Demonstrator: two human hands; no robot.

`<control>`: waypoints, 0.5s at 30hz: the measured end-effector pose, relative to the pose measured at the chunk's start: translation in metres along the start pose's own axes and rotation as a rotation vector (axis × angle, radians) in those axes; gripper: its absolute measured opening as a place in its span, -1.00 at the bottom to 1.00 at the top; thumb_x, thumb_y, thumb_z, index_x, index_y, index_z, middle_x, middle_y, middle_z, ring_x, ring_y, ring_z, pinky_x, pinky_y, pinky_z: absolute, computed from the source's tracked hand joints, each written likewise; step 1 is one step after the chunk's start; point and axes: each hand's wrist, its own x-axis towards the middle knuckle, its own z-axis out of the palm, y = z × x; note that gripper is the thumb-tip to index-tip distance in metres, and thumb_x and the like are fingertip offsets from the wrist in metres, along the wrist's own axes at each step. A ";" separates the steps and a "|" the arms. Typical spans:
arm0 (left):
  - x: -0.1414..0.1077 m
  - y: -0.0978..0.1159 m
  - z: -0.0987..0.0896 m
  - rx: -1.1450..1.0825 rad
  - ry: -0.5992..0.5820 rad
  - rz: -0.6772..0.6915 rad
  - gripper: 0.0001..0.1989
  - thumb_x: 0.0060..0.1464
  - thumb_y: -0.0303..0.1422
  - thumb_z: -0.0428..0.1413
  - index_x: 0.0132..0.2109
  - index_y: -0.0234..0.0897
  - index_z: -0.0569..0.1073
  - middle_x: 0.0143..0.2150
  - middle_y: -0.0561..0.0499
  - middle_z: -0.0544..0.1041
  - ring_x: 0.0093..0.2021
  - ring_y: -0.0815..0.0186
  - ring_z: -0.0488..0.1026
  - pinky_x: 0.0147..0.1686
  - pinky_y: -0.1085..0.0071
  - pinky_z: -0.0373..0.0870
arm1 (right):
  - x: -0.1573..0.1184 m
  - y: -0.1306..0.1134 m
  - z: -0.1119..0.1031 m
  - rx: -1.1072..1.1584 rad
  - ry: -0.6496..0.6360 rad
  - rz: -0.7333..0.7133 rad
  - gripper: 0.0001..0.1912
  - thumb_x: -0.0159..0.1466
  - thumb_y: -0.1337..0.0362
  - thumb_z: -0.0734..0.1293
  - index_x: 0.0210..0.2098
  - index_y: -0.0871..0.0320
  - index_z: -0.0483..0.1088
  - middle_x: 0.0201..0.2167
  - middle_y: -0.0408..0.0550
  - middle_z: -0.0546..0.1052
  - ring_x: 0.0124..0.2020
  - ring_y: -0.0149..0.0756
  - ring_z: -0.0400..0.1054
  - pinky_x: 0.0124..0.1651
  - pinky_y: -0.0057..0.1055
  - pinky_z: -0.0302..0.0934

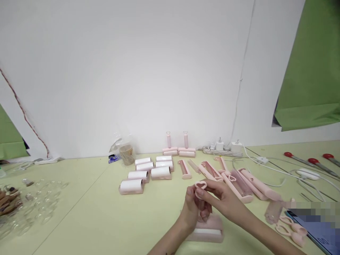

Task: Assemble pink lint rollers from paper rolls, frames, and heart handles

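Near the front of the table, my left hand (pixel 189 209) is wrapped round the handle of a pink lint roller (pixel 208 226). My right hand (pixel 224 198) pinches the handle's top, just under a pink heart-shaped loop (pixel 201 184). Below both hands lies the roller's head, with a white strip of its paper roll showing along the front. My fingers hide most of the handle. Right of my hands lie several pink roller housing parts (pixel 233 187) and translucent pink covers (pixel 274 211). Two loose heart-loop end pieces (pixel 292 230) rest farther right.
Several white paper rolls (pixel 131 185) in pink covers lie left of centre. Two lint rollers (pixel 186 141) stand against the wall. A power strip (pixel 222 151), cables (pixel 281 170), red-handled tools (pixel 313 161) and a phone (pixel 316 230) are rightward. Clear pieces (pixel 39 202) are scattered left.
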 end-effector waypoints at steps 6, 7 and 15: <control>-0.003 -0.002 0.010 -0.053 0.157 0.060 -0.42 -0.24 0.23 -0.11 -0.61 -0.26 0.17 -0.88 0.23 -0.02 -0.87 0.57 -0.11 -0.88 0.59 -0.21 | -0.002 -0.008 0.003 -0.141 0.009 0.003 -0.81 0.18 0.17 0.21 -0.48 0.12 0.31 -0.55 -0.17 0.43 -0.46 -0.31 0.34 -0.35 -0.42 0.24; -0.004 -0.002 0.011 -0.045 0.171 0.081 -0.43 -0.26 0.22 -0.06 -0.61 -0.25 0.16 -0.87 0.24 -0.03 -0.86 0.57 -0.12 -0.88 0.60 -0.21 | -0.003 -0.009 0.004 -0.146 0.015 0.007 -0.82 0.18 0.18 0.21 -0.48 0.12 0.30 -0.52 -0.15 0.44 -0.42 -0.29 0.34 -0.33 -0.41 0.24; -0.005 0.000 0.013 -0.056 0.167 0.024 -0.41 -0.35 0.23 -0.01 -0.46 -0.25 0.20 -0.86 0.29 -0.01 -0.87 0.59 -0.17 -0.88 0.60 -0.27 | -0.003 -0.011 -0.001 -0.070 -0.033 -0.037 -0.84 0.16 0.19 0.23 -0.36 0.13 0.36 -0.45 -0.12 0.45 -0.39 -0.28 0.35 -0.30 -0.40 0.26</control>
